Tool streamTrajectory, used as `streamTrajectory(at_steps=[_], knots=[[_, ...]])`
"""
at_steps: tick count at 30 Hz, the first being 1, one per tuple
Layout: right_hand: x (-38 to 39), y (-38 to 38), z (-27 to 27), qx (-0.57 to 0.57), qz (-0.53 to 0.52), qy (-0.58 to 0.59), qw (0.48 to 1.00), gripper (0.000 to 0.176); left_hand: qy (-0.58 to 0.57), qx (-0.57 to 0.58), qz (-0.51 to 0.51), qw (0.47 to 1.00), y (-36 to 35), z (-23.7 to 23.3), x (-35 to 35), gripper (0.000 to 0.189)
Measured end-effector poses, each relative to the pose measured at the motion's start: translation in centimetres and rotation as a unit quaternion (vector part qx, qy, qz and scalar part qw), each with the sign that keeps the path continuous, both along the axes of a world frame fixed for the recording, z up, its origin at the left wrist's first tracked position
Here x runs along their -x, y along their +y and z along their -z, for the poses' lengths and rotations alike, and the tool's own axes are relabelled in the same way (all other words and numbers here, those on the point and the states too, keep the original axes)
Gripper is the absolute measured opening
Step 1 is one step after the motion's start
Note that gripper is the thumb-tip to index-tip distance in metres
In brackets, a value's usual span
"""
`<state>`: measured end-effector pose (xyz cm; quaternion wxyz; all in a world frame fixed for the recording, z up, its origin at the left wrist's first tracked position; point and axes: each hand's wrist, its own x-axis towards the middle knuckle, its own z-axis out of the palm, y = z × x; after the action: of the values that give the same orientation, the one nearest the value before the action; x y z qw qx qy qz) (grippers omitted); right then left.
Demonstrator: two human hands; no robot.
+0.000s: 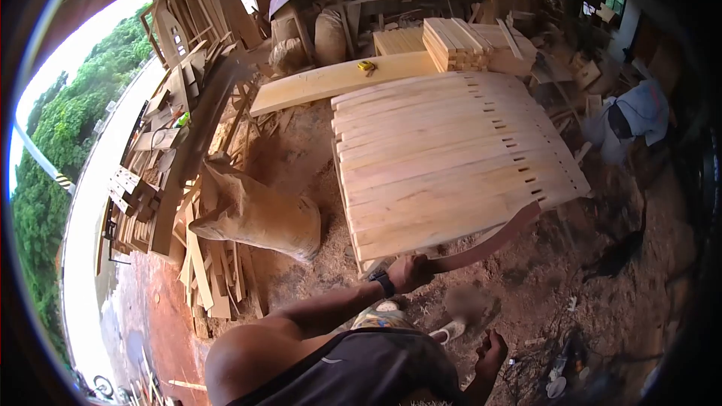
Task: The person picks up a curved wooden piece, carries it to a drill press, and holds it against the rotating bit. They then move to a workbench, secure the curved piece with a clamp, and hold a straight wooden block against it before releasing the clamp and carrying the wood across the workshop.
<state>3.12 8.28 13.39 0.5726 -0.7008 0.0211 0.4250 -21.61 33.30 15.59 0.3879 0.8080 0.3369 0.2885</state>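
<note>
My left hand, with a dark watch at the wrist, is closed around one end of a long reddish-brown strip that looks like sandpaper. The strip bends upward to the right, and its free end overlaps the front right corner of a wide panel of pale wooden boards in this view. A row of dark slots runs along the panel's right part. Low by my side hangs my right hand, its fingers loosely curled and apart, with nothing seen in them.
A full sack stands left of the panel, beside loose offcuts. Behind lies a thick plank carrying a yellow tape measure. Stacked boards sit at the back. Cables and litter lie on the floor at right.
</note>
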Motion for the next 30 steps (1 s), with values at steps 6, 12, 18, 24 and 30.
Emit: streamTrajectory(at_steps=[6,12,18,24,30], knots=[[-9.6,-0.9,0.9,-0.040,-0.132,-0.028,0.990,0.022,0.165,0.070,-0.055,0.982,-5.1,3.8,-10.1,0.033],[-20.6,-3.5,-1.0,-0.030,-0.150,-0.118,0.981,0.022,0.116,0.084,-0.054,0.988,-7.8,0.1,-20.3,0.036],[-29.3,-5.6,-0.8,0.019,-0.126,-0.193,0.973,0.021,-0.048,0.123,-0.053,0.990,-6.9,-1.2,-25.1,0.047],[-32.0,-4.6,1.3,-0.004,-0.052,-0.142,0.989,0.018,-0.027,0.344,-0.052,0.937,-5.8,-3.8,-28.6,0.042],[-31.0,-1.5,1.5,-0.026,-0.185,-0.187,0.964,0.019,0.021,0.367,0.005,0.930,-5.2,-2.5,-34.8,0.046]])
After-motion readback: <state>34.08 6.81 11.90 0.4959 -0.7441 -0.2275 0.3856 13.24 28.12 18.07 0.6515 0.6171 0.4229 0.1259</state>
